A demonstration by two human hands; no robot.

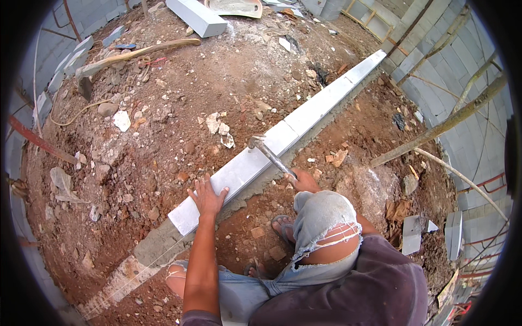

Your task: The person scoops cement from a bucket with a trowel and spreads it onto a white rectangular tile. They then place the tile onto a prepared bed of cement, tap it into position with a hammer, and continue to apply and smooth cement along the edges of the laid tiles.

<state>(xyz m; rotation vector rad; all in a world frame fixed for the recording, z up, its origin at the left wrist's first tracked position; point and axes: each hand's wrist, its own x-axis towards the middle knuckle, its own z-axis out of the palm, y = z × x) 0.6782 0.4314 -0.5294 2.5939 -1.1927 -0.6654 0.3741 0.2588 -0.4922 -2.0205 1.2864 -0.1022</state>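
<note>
Crouching over the trench line, the person has torn jeans (321, 228) and sandalled feet nearest the camera. The left hand (206, 196) lies flat with fingers spread on the near end of the closest grey concrete block (228, 182), pressing it onto its mortar bed (157, 244). The right hand (302, 180) is closed around the handle of a hammer (270, 155), whose head rests at or just above the block's top. Beyond, a row of blocks (331, 92) already runs end to end across the red earth toward the far wall. Nearer the camera, bare mortar and a pale strip of footing (117, 282) under a taut string carry no blocks yet. Spare blocks (197, 17) and a plank (136, 53) lie farther off.
</note>
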